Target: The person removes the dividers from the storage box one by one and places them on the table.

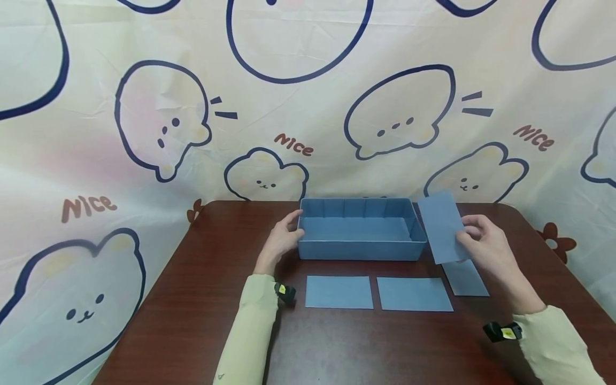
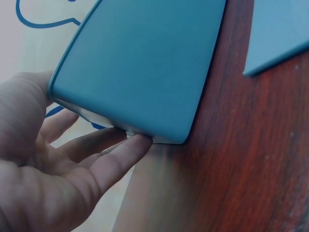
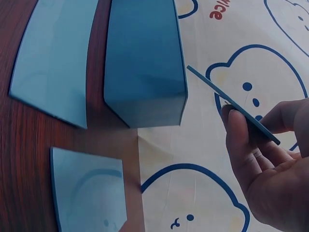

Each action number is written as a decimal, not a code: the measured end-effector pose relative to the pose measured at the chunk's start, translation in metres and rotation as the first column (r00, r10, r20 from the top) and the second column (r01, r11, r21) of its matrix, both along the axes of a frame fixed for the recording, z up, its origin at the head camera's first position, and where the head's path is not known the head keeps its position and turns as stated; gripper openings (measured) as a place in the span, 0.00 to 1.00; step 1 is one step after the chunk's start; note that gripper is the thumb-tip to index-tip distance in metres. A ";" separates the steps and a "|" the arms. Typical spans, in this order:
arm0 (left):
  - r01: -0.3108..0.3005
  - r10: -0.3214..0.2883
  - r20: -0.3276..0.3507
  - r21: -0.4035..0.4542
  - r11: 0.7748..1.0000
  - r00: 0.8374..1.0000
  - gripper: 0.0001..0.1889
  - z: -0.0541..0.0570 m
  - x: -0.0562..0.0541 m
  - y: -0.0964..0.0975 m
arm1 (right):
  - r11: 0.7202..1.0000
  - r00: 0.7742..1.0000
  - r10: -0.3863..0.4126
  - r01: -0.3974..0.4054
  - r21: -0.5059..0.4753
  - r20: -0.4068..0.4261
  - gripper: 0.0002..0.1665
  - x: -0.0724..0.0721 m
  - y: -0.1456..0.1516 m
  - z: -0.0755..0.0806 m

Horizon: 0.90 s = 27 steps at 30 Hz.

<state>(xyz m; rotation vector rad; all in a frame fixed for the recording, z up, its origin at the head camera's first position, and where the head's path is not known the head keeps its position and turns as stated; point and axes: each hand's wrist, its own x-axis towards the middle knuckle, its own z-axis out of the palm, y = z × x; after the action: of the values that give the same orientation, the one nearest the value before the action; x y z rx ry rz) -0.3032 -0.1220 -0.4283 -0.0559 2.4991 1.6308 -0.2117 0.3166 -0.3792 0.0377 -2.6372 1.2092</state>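
A shallow, open-topped blue plastic box (image 1: 362,250) stands at the back of the table. My left hand (image 1: 280,239) holds its left end, with the thumb at the rim (image 2: 52,89) and the fingertips against the outside of the end wall. My right hand (image 1: 483,243) pinches a thin, flat blue rectangular panel (image 1: 440,227) by its right edge, raised and tilted beside the box's right end. In the right wrist view this panel (image 3: 241,111) appears nearly edge-on between thumb and fingers. Vertical ribs line the box's far inner wall.
Two similar blue panels, a left one (image 1: 339,292) and a right one (image 1: 415,294), lie flat in front of the box. Another panel (image 1: 466,279) lies at the right, partly hidden by the raised one. A patterned cloth (image 1: 327,117) hangs behind the brown table (image 1: 202,299).
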 end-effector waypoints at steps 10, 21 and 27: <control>-0.001 0.001 -0.004 0.019 1.000 1.000 0.31 -0.002 -0.001 -0.001 | 0.997 1.000 -0.027 0.027 0.066 -0.010 0.27 0.002 0.011 -0.003; -0.001 0.001 -0.001 0.022 1.000 1.000 0.32 -0.002 -0.001 0.001 | 0.991 0.997 -0.075 0.075 0.107 -0.012 0.27 -0.002 0.025 -0.006; -0.008 0.008 -0.002 0.007 1.000 1.000 0.32 -0.002 -0.001 -0.001 | 0.992 0.998 -0.066 0.066 0.112 -0.004 0.27 -0.005 0.030 -0.009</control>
<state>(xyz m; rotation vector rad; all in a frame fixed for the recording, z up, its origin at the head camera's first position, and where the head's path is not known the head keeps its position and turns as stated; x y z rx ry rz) -0.3037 -0.1225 -0.4307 -0.0631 2.4974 1.6439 -0.2165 0.3470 -0.3887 -0.0297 -2.6812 1.0402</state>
